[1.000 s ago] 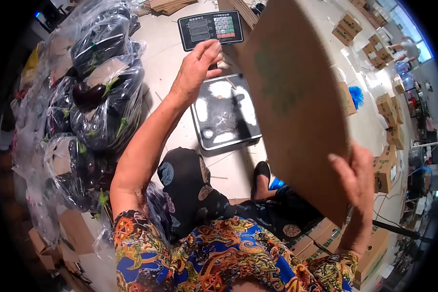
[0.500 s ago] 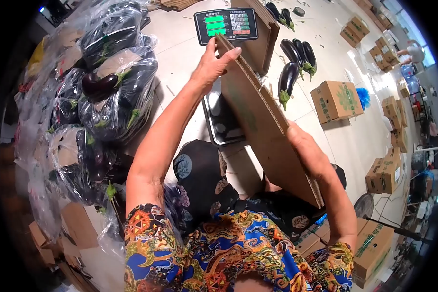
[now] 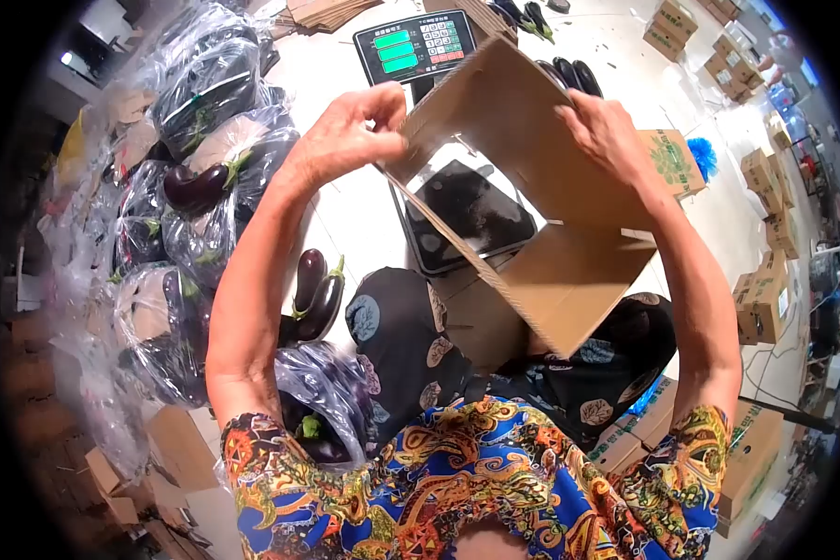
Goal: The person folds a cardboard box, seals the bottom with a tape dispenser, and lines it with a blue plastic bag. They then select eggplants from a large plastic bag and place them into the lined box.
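Note:
A cardboard box (image 3: 569,168) is unfolded into a four-sided frame, and the scale's dark platform (image 3: 467,210) shows through it. At its left corner my left hand (image 3: 355,131) has its thumb and fingers closed on the cardboard edge. My right hand (image 3: 607,135) grips the top edge on the right side, fingers bent over it. Behind the box stands the scale's display (image 3: 413,47) with green screens. Dark eggplants (image 3: 319,294) lie on the floor left of my knees.
Plastic bags of eggplants (image 3: 205,84) are piled along the left. More eggplants (image 3: 569,77) lie beyond the box. Closed cartons (image 3: 670,163) stand on the right, with a blue bundle (image 3: 702,161) beside one. Flat cardboard (image 3: 331,11) is stacked at the top.
The flattened box has opened out into a hollow frame. My left hand has moved left and down, and my right hand has moved up to the far edge.

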Demonstrator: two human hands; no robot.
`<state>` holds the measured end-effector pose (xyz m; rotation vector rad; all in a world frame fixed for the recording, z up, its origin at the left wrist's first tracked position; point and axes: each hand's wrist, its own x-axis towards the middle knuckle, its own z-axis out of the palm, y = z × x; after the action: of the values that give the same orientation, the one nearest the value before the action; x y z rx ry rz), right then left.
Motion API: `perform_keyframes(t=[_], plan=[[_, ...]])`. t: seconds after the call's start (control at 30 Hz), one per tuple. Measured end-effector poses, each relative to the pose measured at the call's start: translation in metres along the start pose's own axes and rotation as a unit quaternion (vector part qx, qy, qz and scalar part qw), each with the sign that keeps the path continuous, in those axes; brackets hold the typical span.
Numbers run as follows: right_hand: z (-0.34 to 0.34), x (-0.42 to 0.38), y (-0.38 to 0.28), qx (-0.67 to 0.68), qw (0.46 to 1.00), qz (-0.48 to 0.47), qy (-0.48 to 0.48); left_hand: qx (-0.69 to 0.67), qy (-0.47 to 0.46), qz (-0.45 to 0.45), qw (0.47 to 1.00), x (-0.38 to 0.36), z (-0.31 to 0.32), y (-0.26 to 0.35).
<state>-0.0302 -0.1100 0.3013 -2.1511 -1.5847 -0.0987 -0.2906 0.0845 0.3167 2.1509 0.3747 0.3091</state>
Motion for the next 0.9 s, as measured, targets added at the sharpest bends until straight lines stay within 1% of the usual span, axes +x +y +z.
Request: perform_keyframes(t=[0.03, 0.1, 0.13, 0.17, 0.23, 0.27, 0.37, 0.4, 0.43, 0.47, 0.5, 0.53, 0.57, 0.63, 0.7, 0.77, 0.8, 0.83, 0.9], plan=[[0.007, 0.011, 0.001, -0.004, 1.0, -0.015, 0.001, -0.017, -0.041, -0.03, 0.999, -0.001, 0.0, 0.01], [0.02, 0.028, -0.002, -0.011, 0.999, -0.05, 0.003, -0.003, -0.062, -0.051, 0.997, -0.002, 0.008, 0.011], [0.027, 0.029, -0.006, 0.02, 0.999, -0.012, -0.029, -0.033, -0.077, -0.072, 0.994, -0.003, 0.011, 0.015], [0.045, 0.032, 0.003, 0.056, 0.996, -0.006, -0.074, -0.031, -0.118, -0.099, 0.988, -0.002, 0.012, 0.002], [0.054, 0.034, -0.018, -0.012, 0.995, -0.059, -0.074, -0.11, -0.132, -0.13, 0.977, -0.004, 0.02, -0.018], [0.066, 0.041, -0.016, -0.036, 0.996, -0.074, -0.036, -0.098, -0.12, -0.121, 0.98, -0.004, 0.018, -0.026], [0.078, 0.062, -0.006, -0.022, 0.993, -0.108, -0.049, 0.054, -0.192, -0.087, 0.976, 0.003, 0.019, -0.026], [0.078, 0.066, -0.007, -0.036, 0.992, -0.095, -0.075, 0.145, -0.208, -0.099, 0.962, 0.009, 0.027, -0.017], [0.077, 0.067, -0.008, -0.04, 0.992, -0.094, -0.068, 0.023, -0.238, -0.13, 0.962, 0.014, 0.032, -0.019], [0.075, 0.065, -0.009, -0.045, 0.993, -0.094, -0.062, -0.066, -0.255, -0.172, 0.949, 0.019, 0.032, -0.03], [0.073, 0.066, -0.01, -0.051, 0.993, -0.094, -0.054, -0.152, -0.27, -0.209, 0.928, 0.027, 0.031, -0.042], [0.074, 0.062, -0.013, -0.053, 0.993, -0.092, -0.042, -0.206, -0.27, -0.237, 0.91, 0.03, 0.03, -0.051], [0.07, 0.06, -0.015, -0.017, 0.995, -0.088, -0.047, -0.194, -0.258, -0.25, 0.913, 0.031, 0.031, -0.054], [0.058, 0.059, -0.008, 0.065, 0.99, -0.1, -0.071, -0.112, -0.307, -0.255, 0.91, 0.033, 0.042, -0.053], [0.03, 0.047, -0.006, 0.151, 0.979, -0.114, -0.083, -0.046, -0.358, -0.243, 0.9, 0.045, 0.053, -0.069], [-0.004, 0.02, 0.0, 0.157, 0.983, -0.078, -0.059, -0.203, -0.264, -0.223, 0.916, 0.039, 0.048, -0.067], [-0.016, 0.002, -0.001, 0.167, 0.982, -0.08, -0.037, -0.243, -0.254, -0.211, 0.912, 0.035, 0.043, -0.072], [-0.026, -0.017, 0.002, 0.174, 0.982, -0.077, -0.013, -0.247, -0.249, -0.195, 0.916, 0.03, 0.042, -0.073], [-0.02, -0.048, 0.03, 0.075, 0.984, -0.157, -0.036, -0.261, -0.215, -0.167, 0.926, 0.021, 0.045, -0.075]])
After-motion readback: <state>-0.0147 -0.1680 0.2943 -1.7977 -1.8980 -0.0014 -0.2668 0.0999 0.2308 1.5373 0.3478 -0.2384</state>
